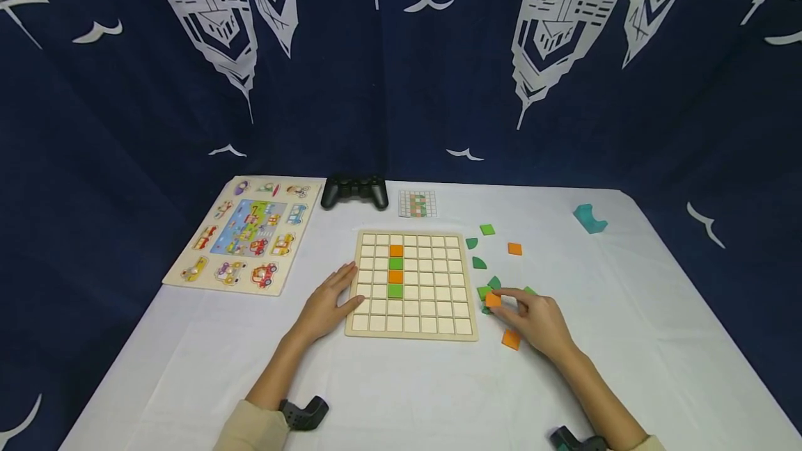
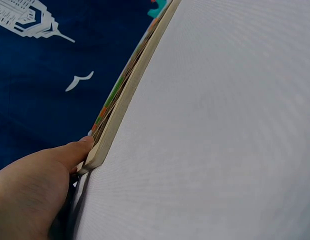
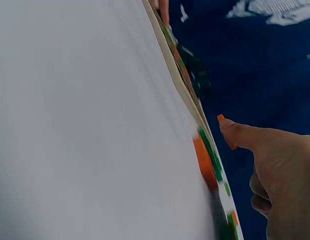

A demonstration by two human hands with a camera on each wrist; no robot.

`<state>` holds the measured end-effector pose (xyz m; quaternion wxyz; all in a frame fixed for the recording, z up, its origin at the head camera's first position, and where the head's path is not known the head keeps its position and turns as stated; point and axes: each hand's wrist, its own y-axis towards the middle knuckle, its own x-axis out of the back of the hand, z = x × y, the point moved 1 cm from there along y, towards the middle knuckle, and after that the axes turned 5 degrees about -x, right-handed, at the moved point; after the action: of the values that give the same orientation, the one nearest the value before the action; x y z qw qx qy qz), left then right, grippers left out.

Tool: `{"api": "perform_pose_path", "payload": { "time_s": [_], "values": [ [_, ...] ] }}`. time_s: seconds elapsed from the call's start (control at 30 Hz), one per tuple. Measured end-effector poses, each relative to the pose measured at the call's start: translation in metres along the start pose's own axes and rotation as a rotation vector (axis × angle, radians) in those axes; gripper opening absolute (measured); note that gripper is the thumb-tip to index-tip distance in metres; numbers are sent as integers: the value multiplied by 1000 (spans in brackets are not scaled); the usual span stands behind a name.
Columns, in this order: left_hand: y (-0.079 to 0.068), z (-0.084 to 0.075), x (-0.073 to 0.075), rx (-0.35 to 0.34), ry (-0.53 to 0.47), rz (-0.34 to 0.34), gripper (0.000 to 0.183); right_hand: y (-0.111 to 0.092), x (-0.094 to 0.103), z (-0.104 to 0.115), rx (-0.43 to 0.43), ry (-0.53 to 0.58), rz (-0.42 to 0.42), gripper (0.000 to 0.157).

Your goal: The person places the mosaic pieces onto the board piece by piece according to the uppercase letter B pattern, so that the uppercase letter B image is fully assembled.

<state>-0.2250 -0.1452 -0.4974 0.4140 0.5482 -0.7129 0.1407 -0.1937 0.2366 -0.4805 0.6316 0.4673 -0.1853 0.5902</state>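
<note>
A wooden grid board (image 1: 438, 331) lies mid-table, with orange and green square tiles alternating down one column; an orange tile (image 1: 396, 250) is at its top. My left hand (image 1: 326, 305) rests against the board's left edge, fingers fairly straight and thumb apart; in the left wrist view its thumb (image 2: 77, 152) touches the board's corner. Just right of the board, my right hand (image 1: 540, 319) pinches an orange square tile (image 1: 493, 300) between thumb and fingers. In the right wrist view that tile (image 3: 221, 118) shows above the table, partly hidden by the thumb.
Loose green pieces (image 1: 479, 263) and orange squares (image 1: 511, 339) lie right of the board. Behind it are a small pattern card (image 1: 418, 204) and a black game controller (image 1: 354, 191). A picture puzzle (image 1: 238, 228) lies left; a teal piece (image 1: 590, 219) lies far right.
</note>
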Motion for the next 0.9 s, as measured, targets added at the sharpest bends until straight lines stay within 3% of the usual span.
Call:
{"api": "perform_pose_path", "payload": {
  "time_s": [0.2, 0.47, 0.67, 0.9],
  "values": [
    [0, 1, 0, 6, 0, 13, 65, 17, -30, 47, 140, 96, 61, 28],
    [-1, 0, 0, -12, 6, -10, 64, 31, -68, 101, 245, 77, 107, 30],
    [0, 0, 0, 0, 6, 5, 64, 36, -85, 112, 256, 54, 151, 29],
    [0, 1, 0, 13, 10, 15, 64, 37, -90, 110, 240, 61, 153, 30]
  ]
}}
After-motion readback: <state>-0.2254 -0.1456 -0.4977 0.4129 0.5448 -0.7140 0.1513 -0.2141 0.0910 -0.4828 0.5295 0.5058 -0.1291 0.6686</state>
